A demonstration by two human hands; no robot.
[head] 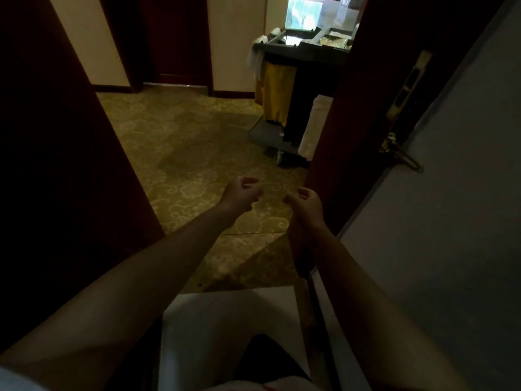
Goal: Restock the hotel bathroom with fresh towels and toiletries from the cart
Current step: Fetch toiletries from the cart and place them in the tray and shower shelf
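The grey housekeeping cart (306, 56) stands in the corridor at the upper right, partly hidden by the door edge. A yellow bag (275, 91) hangs on its left side, and white towels (255, 57) drape over its corner. White linen (315, 125) shows on its lower shelf. Both my arms reach forward through the doorway. My left hand (241, 193) has its fingers curled and holds nothing. My right hand (304, 200) is also curled and empty, close to the dark door edge. Both hands are well short of the cart.
An open dark wooden door (375, 108) with a brass latch (397, 152) stands at the right beside a pale wall. A dark door frame (56, 136) fills the left. Patterned yellow carpet (183, 153) covers the corridor; a closed door (174, 40) faces me.
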